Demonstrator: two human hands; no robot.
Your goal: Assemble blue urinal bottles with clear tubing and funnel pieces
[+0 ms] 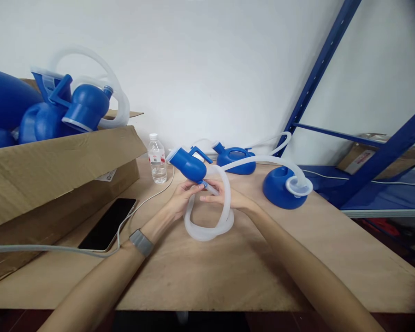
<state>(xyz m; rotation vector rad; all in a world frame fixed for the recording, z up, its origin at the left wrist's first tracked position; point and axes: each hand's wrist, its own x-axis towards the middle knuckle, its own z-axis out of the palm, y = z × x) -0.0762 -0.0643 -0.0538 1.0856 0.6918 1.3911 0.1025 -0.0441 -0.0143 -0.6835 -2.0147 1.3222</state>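
Note:
A blue plastic urinal funnel [190, 165] with a white rim and a side handle tilts up to the left. My left hand [181, 196] is closed around its narrow neck. At that neck, the end of a translucent ribbed hose [207, 234] meets the funnel; whether it is fully seated cannot be made out. My right hand [224, 196] holds the hose near this end, some fingers stretched out and partly behind a loop. The hose coils below my hands, then arches right to the white cap [299, 186] of a round blue bottle [275, 186] on the table.
A cardboard box [55, 180] at left holds several blue urinal parts and a hose. A phone [109, 223], a cable [138, 210] and a water bottle [157, 159] are nearby. Another blue urinal bottle [237, 160] stands behind. Blue shelving [359, 184] borders the table [263, 272].

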